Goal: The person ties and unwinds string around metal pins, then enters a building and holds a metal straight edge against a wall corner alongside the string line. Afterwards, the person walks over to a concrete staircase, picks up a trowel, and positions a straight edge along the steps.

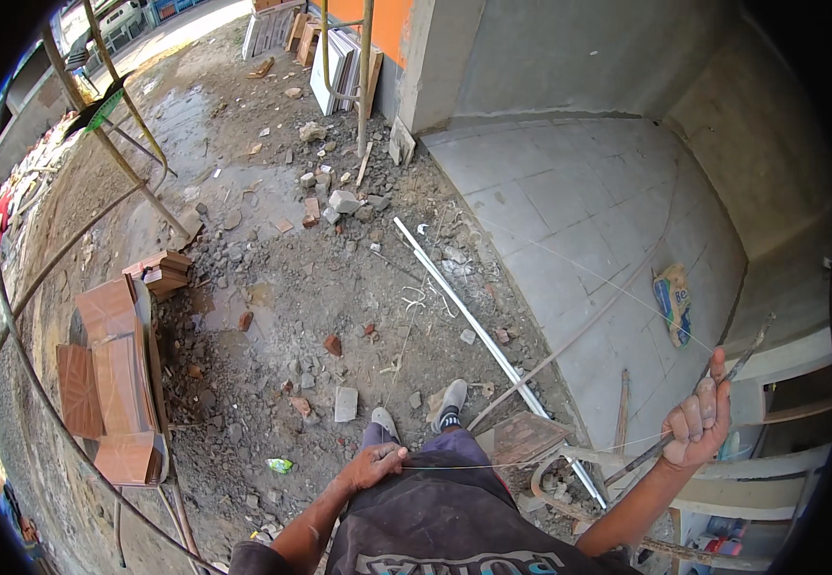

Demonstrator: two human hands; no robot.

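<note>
Overhead, in the head view, the person stands on rubble-strewn ground (282, 287) beside a grey tiled floor (579, 220). The left hand (373, 467) rests low against dark trousers (445, 508), its fingers closed around a thin string (493, 466); the string is so fine that it is hard to follow, but it runs rightward from that hand toward the right hand (696, 422). The right hand is raised, fingers curled shut around a thin metal rod (737, 369), thumb pointing up; the rod juts beyond the fist at both ends, and whether the string also passes through this grip cannot be told. Another faint line stretches away from it across the tiles. A crumpled bag (673, 302) lies on the tiled floor, well apart from both hands. A long white pipe (473, 316) lies along the tile edge, its lower end hidden behind a rusty board near the feet. Stacked terracotta tiles (109, 383) sit at far left. One shoe (451, 398) shows fully; the other is partly covered by the trouser leg. White shelving at lower right is cut off by the dark fisheye rim.
</note>
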